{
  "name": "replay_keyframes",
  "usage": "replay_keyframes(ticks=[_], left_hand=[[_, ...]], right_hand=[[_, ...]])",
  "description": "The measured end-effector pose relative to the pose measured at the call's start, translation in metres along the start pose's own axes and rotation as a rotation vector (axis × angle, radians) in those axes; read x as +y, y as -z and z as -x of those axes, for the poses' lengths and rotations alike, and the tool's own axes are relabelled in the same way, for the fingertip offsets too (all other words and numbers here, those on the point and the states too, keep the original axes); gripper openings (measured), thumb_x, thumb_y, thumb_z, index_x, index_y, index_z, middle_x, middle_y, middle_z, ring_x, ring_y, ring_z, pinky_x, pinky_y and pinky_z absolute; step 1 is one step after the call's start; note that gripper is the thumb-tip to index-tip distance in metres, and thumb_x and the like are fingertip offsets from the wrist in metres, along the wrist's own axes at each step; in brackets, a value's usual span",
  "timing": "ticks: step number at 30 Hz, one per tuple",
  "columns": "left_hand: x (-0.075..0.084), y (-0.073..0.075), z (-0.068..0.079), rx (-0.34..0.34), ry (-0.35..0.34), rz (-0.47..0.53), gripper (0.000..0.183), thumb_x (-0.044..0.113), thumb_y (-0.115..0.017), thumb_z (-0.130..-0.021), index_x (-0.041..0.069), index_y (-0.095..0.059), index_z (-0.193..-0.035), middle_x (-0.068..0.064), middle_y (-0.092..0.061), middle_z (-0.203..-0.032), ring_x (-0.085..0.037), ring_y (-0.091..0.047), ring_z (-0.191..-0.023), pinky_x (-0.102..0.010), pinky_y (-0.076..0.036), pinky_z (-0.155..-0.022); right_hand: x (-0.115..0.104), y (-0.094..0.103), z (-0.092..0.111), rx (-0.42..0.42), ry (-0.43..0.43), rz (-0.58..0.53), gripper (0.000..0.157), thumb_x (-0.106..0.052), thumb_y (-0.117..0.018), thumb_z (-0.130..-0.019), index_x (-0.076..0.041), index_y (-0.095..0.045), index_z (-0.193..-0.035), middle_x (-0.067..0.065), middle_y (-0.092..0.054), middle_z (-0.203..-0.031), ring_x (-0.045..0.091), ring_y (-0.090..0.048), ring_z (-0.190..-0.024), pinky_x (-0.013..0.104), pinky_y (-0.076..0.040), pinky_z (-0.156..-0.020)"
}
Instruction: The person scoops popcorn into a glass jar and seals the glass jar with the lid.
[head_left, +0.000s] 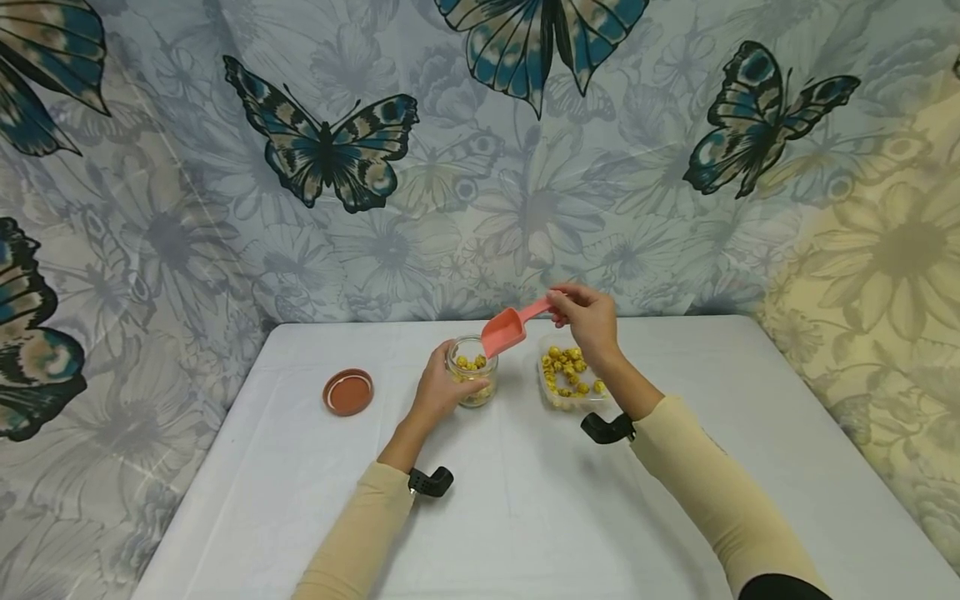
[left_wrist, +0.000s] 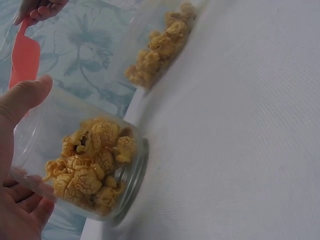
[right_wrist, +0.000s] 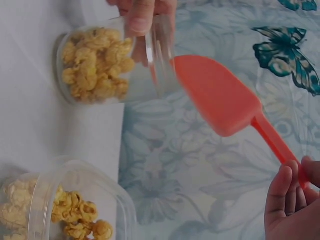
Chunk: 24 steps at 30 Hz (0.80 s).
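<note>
My left hand [head_left: 442, 385] grips a clear glass jar [left_wrist: 135, 175] standing on the white table, thumb on one side and fingers on the other. Caramel popcorn [right_wrist: 95, 65] fills roughly the lower half of the jar. Between thumb and fingers, my right hand [head_left: 588, 321] pinches the handle of a coral-red scoop [right_wrist: 220, 95]. The scoop tilts down toward the jar, its front lip right at the jar's mouth. No popcorn shows in the scoop's bowl in the head view. Below my right hand sits a clear plastic container [head_left: 551, 400] with more popcorn.
A round reddish-brown lid [head_left: 348, 392] lies on the table left of the jar. The white-covered table [head_left: 510, 508] ends at the back against a hanging cloth [head_left: 480, 242] with butterflies and flowers. Dark wrist cameras [head_left: 431, 482] are strapped over both sleeves.
</note>
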<state>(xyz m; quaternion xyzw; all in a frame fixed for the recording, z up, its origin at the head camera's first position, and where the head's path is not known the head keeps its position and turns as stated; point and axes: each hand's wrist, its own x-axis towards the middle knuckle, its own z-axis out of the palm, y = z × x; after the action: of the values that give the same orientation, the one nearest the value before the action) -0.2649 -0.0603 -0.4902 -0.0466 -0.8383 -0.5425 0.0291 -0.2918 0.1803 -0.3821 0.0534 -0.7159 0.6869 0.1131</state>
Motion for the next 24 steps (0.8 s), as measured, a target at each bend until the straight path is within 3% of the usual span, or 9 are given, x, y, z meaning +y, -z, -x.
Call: replay_keyframes(ticks=[9,24], left_hand=[[0.008,0.004,-0.001,-0.005,0.002,-0.054,0.097,0.037,-0.087,-0.071,0.003,-0.035,-0.145,-0.019,-0.048,-0.14,-0.032,-0.048,-0.13,-0.051,-0.038,-0.111],[0.012,0.006,-0.001,-0.033,0.021,-0.116,0.096,0.039,-0.086,-0.071,0.003,-0.035,-0.144,-0.018,-0.046,-0.14,-0.033,-0.047,-0.131,-0.05,-0.038,-0.112]], right_hand=[[0.002,0.003,0.0,0.033,0.013,-0.015,0.038,-0.016,-0.066,-0.093,0.014,-0.062,-0.115,-0.009,-0.068,-0.075,0.003,-0.063,-0.058,0.016,-0.055,-0.056],[-0.002,0.013,0.003,0.093,-0.096,-0.15,0.038,-0.014,-0.069,-0.091,0.013,-0.06,-0.116,-0.006,-0.07,-0.076,0.006,-0.063,-0.058,0.018,-0.055,-0.056]])
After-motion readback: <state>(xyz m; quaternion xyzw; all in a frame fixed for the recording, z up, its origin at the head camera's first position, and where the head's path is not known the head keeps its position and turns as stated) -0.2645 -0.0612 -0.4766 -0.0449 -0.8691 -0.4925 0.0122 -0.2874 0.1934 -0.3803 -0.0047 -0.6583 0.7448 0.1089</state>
